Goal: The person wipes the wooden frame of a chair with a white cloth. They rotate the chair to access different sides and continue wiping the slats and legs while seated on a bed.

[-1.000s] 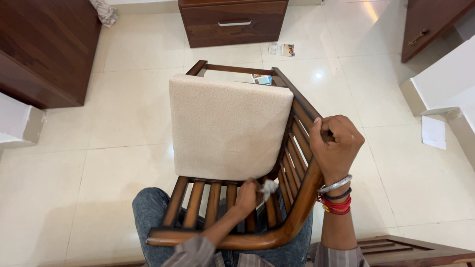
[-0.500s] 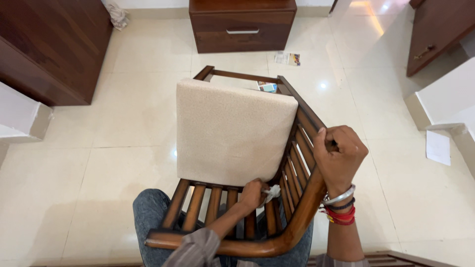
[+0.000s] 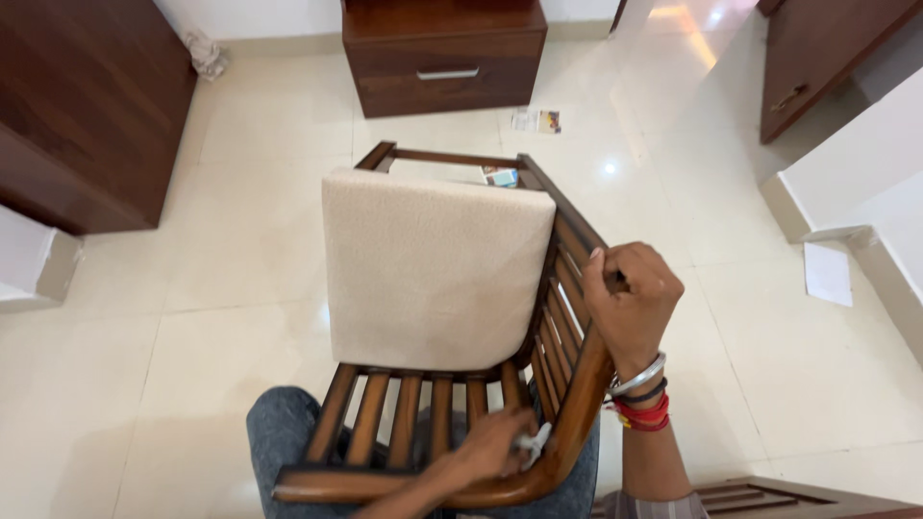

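— What has the right hand [image 3: 630, 306] got?

— Its grip is closed tight around the top rail of the wooden chair [image 3: 577, 404], on the slatted side frame. The fingers curl over the rail, the knuckles face up, and bangles and red threads sit at the wrist.

— And the left hand [image 3: 492, 444]?

— Lower down, near the curved corner where the slatted back meets the side. Its grip is pinched shut on a small white cloth [image 3: 532, 443], which is pressed against the wood just inside that corner.

— Where does the chair stand?

— On the pale tiled floor [image 3: 231, 250], right against the person's knees; blue denim shows through the back slats. A cream cushion [image 3: 433, 269] fills the seat, well apart from either hand.

— Anything around it?

— A dark wooden drawer unit [image 3: 444, 53] with a metal handle stands beyond the chair. A dark cabinet [image 3: 87, 106] is at the left, another at the upper right. A small printed leaflet [image 3: 536, 120] lies on the floor near the drawer unit, and a white sheet [image 3: 827, 274] lies at the right.
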